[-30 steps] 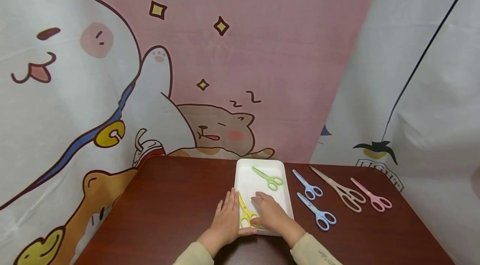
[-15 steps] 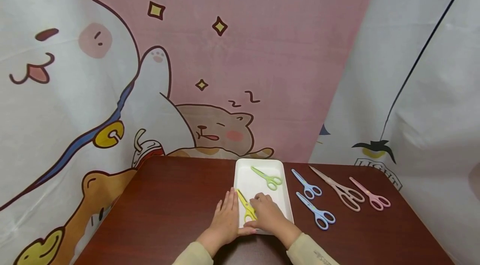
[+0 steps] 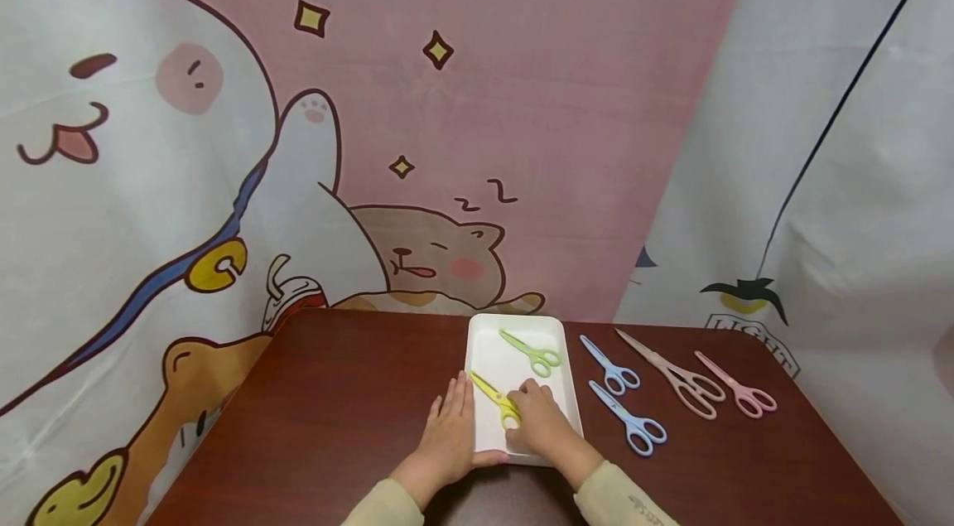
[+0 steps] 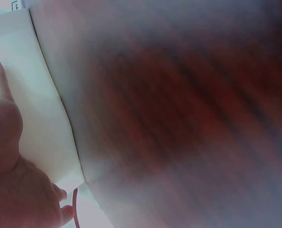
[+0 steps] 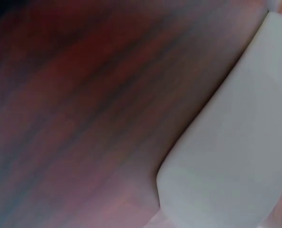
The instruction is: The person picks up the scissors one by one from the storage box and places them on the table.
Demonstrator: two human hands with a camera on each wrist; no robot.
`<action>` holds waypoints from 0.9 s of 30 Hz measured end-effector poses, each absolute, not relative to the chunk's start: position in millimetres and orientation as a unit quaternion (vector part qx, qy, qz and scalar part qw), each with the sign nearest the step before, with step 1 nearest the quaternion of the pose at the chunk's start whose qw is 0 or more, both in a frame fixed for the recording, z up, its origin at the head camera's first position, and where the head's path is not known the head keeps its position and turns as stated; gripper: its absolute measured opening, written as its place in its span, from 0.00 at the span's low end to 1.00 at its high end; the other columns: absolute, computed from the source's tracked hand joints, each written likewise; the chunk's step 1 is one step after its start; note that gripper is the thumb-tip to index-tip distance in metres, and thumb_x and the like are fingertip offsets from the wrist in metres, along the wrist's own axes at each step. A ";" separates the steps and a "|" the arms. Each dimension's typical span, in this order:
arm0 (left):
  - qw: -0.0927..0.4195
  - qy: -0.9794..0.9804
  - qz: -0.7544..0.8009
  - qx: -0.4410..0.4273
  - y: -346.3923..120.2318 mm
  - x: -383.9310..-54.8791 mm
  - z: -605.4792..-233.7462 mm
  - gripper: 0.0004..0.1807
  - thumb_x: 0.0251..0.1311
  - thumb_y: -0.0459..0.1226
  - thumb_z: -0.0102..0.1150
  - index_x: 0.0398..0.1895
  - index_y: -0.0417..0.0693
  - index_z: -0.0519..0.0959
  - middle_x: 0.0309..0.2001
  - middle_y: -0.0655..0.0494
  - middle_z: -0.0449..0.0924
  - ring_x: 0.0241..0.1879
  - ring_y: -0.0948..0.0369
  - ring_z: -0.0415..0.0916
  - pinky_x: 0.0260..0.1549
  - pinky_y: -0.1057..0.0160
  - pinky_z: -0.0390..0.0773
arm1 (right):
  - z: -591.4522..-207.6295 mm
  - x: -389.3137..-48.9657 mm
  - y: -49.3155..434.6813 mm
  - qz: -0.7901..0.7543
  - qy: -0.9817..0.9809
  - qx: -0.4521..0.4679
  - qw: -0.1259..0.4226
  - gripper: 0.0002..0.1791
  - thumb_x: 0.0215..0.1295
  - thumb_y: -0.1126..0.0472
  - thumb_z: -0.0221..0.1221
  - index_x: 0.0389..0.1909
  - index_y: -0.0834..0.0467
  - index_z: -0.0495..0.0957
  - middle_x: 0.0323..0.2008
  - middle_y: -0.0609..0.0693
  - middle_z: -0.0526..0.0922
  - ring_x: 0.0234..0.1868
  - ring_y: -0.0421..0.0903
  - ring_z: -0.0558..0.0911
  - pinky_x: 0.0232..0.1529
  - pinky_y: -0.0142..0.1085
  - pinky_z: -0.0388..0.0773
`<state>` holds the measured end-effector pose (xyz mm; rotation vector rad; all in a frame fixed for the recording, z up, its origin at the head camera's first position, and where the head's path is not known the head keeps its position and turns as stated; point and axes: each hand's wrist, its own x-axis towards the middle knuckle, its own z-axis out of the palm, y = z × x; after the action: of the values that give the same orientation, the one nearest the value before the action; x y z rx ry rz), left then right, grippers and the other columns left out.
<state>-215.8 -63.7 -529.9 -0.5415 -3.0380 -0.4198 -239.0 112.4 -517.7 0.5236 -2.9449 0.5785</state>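
We've got yellow, loop-handled, plastic-looking scissors (image 3: 495, 394) slanted in a white rectangular tray (image 3: 554, 333), handles seemingly pinched in the right grip (image 3: 544, 425). Left grip (image 3: 447, 432) is flat, straight-fingered, along the tray's side. Swing carelessly and we'd probably bump the light-green loop-handled scissors (image 3: 531, 352).

Cartoon backdrop (image 3: 566, 95) behind brown table (image 3: 350, 393)
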 end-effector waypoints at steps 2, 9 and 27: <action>0.016 -0.975 -0.136 -0.175 -63.8 -216.0 -530.3 0.71 0.35 0.78 0.46 0.72 0.32 0.47 0.74 0.38 0.42 0.73 0.45 0.45 0.65 0.42 0.56 | -518.4 -239.8 113.4 0.195 -0.965 0.167 0.053 0.25 0.37 0.60 0.68 0.42 0.61 0.80 0.36 0.53 0.72 0.35 0.50 0.68 0.32 0.40 0.68; 0.021 -0.975 -0.135 -0.174 -64.2 -219.8 -539.2 0.73 0.33 0.80 0.41 0.73 0.33 0.46 0.74 0.38 0.40 0.73 0.46 0.44 0.66 0.43 0.55 | -518.6 -244.4 117.4 0.195 -0.964 0.149 0.100 0.28 0.37 0.59 0.70 0.45 0.60 0.80 0.41 0.56 0.75 0.37 0.52 0.72 0.36 0.42 0.72; 0.012 -0.977 -0.131 -0.170 -61.6 -215.8 -528.2 0.71 0.35 0.78 0.46 0.72 0.33 0.48 0.74 0.37 0.42 0.73 0.45 0.44 0.66 0.43 0.55 | -511.1 -249.2 129.0 0.280 -0.934 0.124 0.183 0.31 0.39 0.59 0.71 0.50 0.58 0.79 0.47 0.57 0.76 0.43 0.56 0.75 0.44 0.47 0.75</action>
<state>-215.8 -61.6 -528.2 -0.5288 -3.0448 -0.4087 -249.2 129.0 -511.1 0.3503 -2.6349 0.7886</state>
